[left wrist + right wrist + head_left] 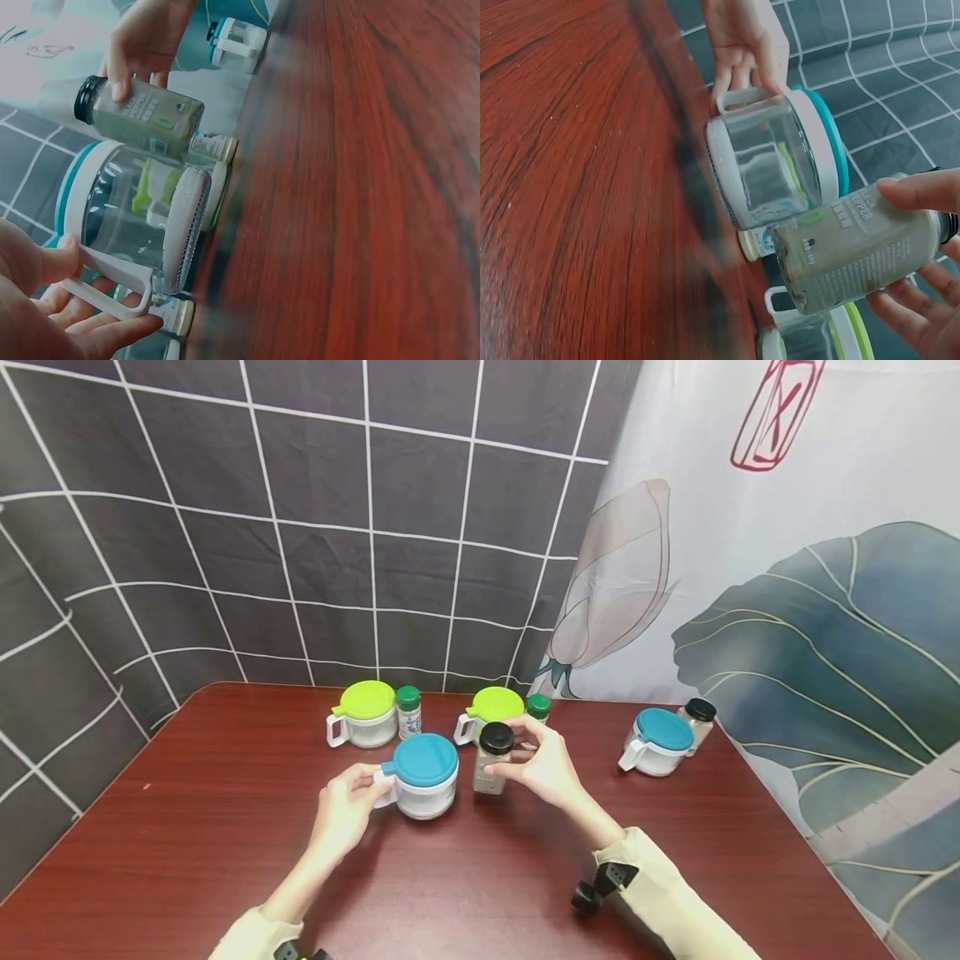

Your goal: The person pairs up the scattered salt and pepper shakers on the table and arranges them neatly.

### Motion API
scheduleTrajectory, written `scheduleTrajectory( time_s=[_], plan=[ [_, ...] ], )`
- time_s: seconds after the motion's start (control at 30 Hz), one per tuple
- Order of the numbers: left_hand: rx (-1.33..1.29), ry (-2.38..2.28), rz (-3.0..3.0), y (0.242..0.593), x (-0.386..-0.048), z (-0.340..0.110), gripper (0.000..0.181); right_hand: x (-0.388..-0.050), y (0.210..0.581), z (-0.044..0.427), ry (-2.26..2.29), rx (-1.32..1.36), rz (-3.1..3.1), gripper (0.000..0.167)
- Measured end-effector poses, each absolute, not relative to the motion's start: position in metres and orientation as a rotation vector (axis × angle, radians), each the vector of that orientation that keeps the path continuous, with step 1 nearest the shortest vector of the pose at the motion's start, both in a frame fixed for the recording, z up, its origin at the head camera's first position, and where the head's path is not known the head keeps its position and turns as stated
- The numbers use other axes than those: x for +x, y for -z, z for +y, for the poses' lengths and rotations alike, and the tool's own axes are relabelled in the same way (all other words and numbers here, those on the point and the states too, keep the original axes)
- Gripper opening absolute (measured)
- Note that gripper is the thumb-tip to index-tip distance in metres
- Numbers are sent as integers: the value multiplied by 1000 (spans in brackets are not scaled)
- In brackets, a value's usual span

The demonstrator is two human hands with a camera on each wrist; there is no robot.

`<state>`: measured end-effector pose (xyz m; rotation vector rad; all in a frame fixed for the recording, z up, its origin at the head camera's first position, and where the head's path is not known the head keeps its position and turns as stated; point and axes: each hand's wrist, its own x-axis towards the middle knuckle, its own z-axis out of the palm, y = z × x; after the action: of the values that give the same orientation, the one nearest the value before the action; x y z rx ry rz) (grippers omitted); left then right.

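Above the desk (225, 860), gripped at its white handle (120, 268) by the fingers of the left hand (341, 810): clear round jar (424, 777), blue lid, white collar and base. Beside, pinched in the fingers of the right hand (546, 764): squarish bottle (489, 770), black cap, greyish contents, printed PEPPER, smaller print illegible. To the right: second blue-lidded jar (660, 743), partly hiding a black-capped bottle (701, 725). Behind, partly covered by bottle and right hand: lime-lidded jar (497, 702), green-capped bottle (538, 705).
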<state>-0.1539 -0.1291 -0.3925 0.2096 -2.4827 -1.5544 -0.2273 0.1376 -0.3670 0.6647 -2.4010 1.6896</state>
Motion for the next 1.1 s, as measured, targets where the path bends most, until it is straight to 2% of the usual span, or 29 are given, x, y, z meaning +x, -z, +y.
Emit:
scheduleTrajectory(
  time_s=[1.1],
  plan=[
    [364,1512,-2468,399,-144,-171,27,-236,379,88,-1824,720,-2432,59]
  ],
)
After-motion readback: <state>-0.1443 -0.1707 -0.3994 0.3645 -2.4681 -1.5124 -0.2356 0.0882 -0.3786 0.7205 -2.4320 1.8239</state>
